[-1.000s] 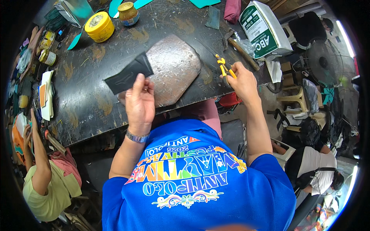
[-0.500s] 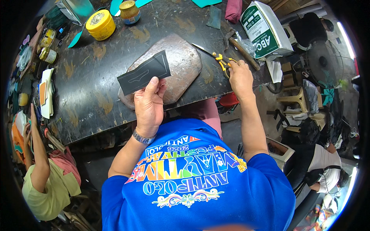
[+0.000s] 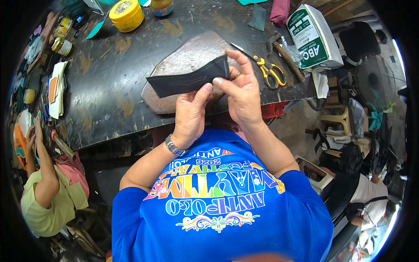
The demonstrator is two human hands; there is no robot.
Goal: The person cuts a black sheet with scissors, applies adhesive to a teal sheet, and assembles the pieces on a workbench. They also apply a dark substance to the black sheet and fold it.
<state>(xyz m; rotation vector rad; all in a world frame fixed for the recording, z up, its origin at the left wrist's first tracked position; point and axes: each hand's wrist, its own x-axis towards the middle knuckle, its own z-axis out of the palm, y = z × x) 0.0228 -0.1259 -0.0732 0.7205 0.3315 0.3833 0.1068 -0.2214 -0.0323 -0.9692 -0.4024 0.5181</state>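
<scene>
A flat black piece of sheet material (image 3: 174, 85), with faint light lines marked on it, is held up over a grey stone slab (image 3: 192, 54). My left hand (image 3: 192, 111) pinches its lower edge with the thumb in front; the other fingertips are partly hidden behind it. At the piece's right end, my right hand (image 3: 242, 89) grips it between thumb and fingers. Beyond that hand, scissors (image 3: 266, 72) with yellow and black handles lie on the dark table (image 3: 104, 100), their blades pointing to the far left.
A hammer (image 3: 288, 61) lies right of the scissors, beside a white and green box (image 3: 315, 37). A yellow tub (image 3: 126, 16) and a jar (image 3: 162, 6) stand at the far side. Cut sheets (image 3: 56, 91) lie at the left, near a person in a light green shirt (image 3: 48, 201).
My right hand has let go of the scissors, leaving them on the table, and has moved left onto the black piece. My left hand has shifted right and turned the piece.
</scene>
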